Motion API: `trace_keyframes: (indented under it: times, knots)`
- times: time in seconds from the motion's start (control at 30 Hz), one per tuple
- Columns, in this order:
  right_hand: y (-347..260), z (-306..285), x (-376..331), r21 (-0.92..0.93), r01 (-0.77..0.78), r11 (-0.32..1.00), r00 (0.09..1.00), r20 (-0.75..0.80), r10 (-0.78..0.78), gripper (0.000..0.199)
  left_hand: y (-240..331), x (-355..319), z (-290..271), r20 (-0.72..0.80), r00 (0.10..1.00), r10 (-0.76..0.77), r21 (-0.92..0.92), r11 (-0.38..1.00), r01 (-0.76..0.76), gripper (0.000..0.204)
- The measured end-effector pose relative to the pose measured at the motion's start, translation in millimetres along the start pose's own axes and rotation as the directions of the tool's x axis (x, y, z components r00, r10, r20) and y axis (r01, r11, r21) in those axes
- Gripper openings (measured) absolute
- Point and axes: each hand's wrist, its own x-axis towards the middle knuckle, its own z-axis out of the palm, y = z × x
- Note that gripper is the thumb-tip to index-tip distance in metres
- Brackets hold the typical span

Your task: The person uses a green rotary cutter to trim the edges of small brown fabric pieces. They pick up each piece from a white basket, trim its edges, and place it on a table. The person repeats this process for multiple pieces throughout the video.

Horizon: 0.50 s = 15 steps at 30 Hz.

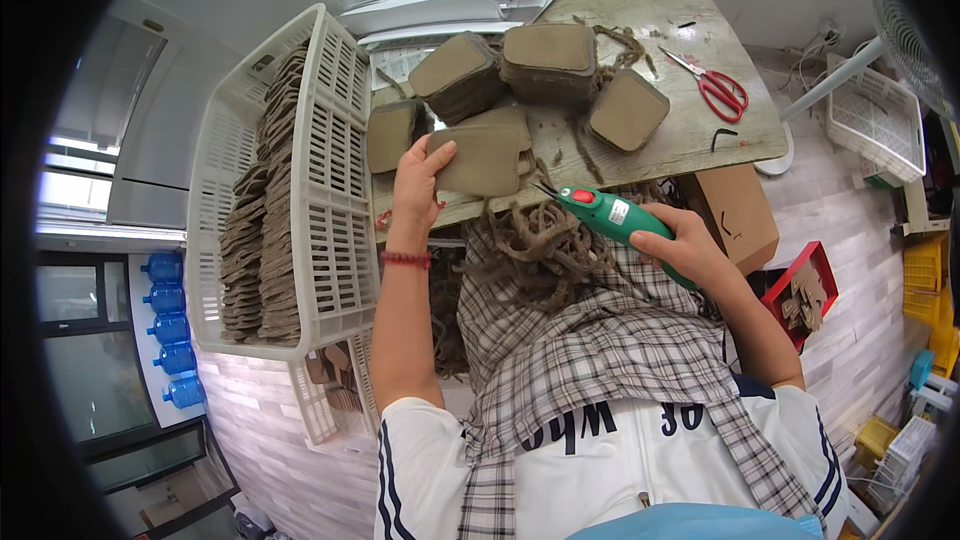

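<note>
My left hand [418, 180] grips a flat brown pad [475, 162] with rounded corners at the table's near edge, thumb on top. My right hand [690, 240] is wrapped round a green handheld power tool [615, 215] with a red switch. The tool's thin dark tip points left, close to the pad's right edge; whether it touches cannot be told. More brown pads stand behind in stacks, among them a tall stack [548, 48] and a tilted stack [628, 110]. Curly brown trimmed strips [550, 245] lie heaped on my checked apron [560, 340], below the pad.
A white plastic crate [335, 175] filled with rows of brown pads stands left of the table [700, 25]. Red-handled scissors [722, 95] and a black hex key [722, 136] lie at right. Beyond are a cardboard box [740, 205], a red box [825, 265] and a fan [900, 20].
</note>
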Motion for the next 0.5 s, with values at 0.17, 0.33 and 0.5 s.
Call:
trace_keyframes:
  times: [0.17, 0.33, 0.5]
  knots:
    - [10, -4, -3, -0.009, -0.039, 0.999, 0.995, -0.093, 0.038, 0.035, -11, 42, -30, -0.058, 0.730, 0.681, 0.997, 0.082, 0.003, 0.049]
    - [17, 1, 5, -0.046, -0.022, 0.999, 0.995, -0.094, 0.017, 0.036, -27, 55, -50, -0.471, 0.785, 0.401, 0.882, 0.227, 0.413, 0.066]
    - [10, 10, 14, -0.041, -0.045, 0.998, 0.996, -0.081, 0.042, 0.037, -34, 40, -47, -0.483, 0.635, 0.603, 0.875, 0.347, 0.336, 0.068]
